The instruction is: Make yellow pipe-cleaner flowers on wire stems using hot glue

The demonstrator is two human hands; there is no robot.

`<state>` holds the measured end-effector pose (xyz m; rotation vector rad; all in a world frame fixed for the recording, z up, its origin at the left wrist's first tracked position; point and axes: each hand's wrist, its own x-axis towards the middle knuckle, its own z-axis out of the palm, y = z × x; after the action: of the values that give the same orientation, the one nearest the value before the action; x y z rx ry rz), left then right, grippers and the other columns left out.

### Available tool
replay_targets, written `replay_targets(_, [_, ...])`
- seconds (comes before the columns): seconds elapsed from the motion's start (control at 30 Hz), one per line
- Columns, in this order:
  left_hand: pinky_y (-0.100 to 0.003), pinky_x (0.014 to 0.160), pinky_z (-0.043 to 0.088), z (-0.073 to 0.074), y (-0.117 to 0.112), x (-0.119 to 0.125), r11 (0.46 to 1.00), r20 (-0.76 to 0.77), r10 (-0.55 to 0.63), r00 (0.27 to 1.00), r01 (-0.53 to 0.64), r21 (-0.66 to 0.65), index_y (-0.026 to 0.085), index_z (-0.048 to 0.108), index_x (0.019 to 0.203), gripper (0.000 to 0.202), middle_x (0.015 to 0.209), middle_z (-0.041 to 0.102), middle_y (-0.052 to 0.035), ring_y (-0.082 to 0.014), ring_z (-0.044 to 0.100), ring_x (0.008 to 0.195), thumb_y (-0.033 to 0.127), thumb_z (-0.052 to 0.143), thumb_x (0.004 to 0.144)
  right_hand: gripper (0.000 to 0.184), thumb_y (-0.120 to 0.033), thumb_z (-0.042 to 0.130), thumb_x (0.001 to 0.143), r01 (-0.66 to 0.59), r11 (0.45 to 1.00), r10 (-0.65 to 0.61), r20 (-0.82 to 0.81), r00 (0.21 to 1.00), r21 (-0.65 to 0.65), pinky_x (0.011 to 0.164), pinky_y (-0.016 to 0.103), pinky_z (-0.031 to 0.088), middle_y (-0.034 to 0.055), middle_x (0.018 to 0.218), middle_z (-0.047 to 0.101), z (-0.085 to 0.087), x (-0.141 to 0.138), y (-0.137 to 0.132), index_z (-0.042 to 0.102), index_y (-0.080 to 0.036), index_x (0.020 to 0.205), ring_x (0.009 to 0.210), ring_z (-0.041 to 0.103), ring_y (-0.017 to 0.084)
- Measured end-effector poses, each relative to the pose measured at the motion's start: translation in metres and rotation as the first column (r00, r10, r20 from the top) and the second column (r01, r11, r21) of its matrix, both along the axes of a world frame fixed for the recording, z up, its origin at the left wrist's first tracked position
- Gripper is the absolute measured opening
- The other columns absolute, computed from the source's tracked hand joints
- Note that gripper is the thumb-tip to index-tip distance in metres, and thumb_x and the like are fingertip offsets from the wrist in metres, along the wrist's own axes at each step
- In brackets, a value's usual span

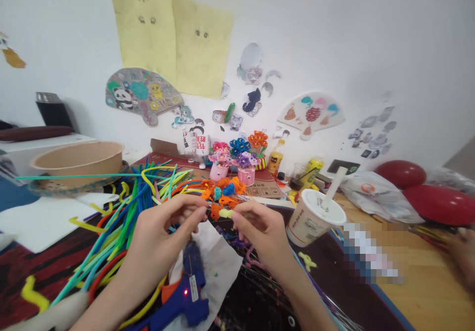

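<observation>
My right hand pinches a small pale yellow pipe cleaner piece between thumb and fingertips. Just left of it, my left hand is closed in a pinch; anything thin between those fingertips is too small to make out. A blue glue gun with a lit red light lies below my left hand, partly on a white paper sheet. Behind my fingertips is a pile of orange pipe cleaner shapes. Another pale yellow bent piece lies right of my right wrist.
Loose coloured pipe cleaners spread at the left. Potted pipe cleaner flowers stand at the back. A lidded cup with a straw stands at the right. Beyond are a plastic bag, red balloons and another person's hand.
</observation>
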<state>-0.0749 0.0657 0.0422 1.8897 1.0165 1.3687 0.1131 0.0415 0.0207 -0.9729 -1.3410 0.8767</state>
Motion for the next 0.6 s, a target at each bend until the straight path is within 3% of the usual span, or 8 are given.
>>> replay_targets(0.23, [-0.019,0.049,0.050,-0.005,0.008,-0.006,0.995,0.027,0.073,0.997,-0.072,-0.063,0.018,0.070,0.083,0.023,0.069,0.072,-0.0018,-0.0150,0.065,0.058,0.040,0.069,0.078,0.022,-0.038,0.069,0.083,0.083,0.996,-0.086,0.118,0.989,0.029,0.051,0.022,0.044,-0.0001,0.066,0.062,-0.014,0.011,0.017,0.068,-0.015,0.082,0.054,0.054,0.011])
replay_targets(0.4, [-0.021,0.044,0.044,-0.009,0.019,-0.011,0.990,0.030,0.140,0.990,-0.140,-0.011,0.019,0.067,0.085,0.031,0.064,0.069,-0.0010,-0.0143,0.059,0.051,0.049,0.062,0.079,0.025,-0.041,0.067,0.083,0.120,0.990,-0.133,0.225,0.965,0.073,0.051,0.024,0.041,-0.0001,0.065,0.060,-0.027,0.018,0.030,0.070,-0.016,0.080,0.051,0.052,0.012])
replay_targets(0.5, [-0.023,0.048,0.045,-0.002,0.023,-0.015,0.987,0.003,0.160,0.987,-0.160,0.014,0.020,0.064,0.088,0.034,0.061,0.066,0.0010,-0.0140,0.056,0.049,0.052,0.056,0.082,0.024,-0.039,0.067,0.081,0.136,0.987,-0.154,0.261,0.953,0.085,0.050,0.024,0.040,-0.0010,0.059,0.059,-0.031,0.021,0.036,0.071,-0.016,0.077,0.049,0.050,0.012])
replay_targets(0.6, [-0.024,0.049,0.043,0.011,0.017,-0.018,0.990,-0.128,0.138,0.982,-0.137,0.021,0.020,0.065,0.085,0.034,0.057,0.065,0.0017,-0.0147,0.056,0.048,0.052,0.055,0.081,0.024,-0.037,0.067,0.081,0.152,0.985,-0.171,0.309,0.935,0.087,0.047,0.024,0.038,-0.0011,0.053,0.059,-0.033,0.024,0.040,0.073,-0.015,0.074,0.047,0.049,0.013])
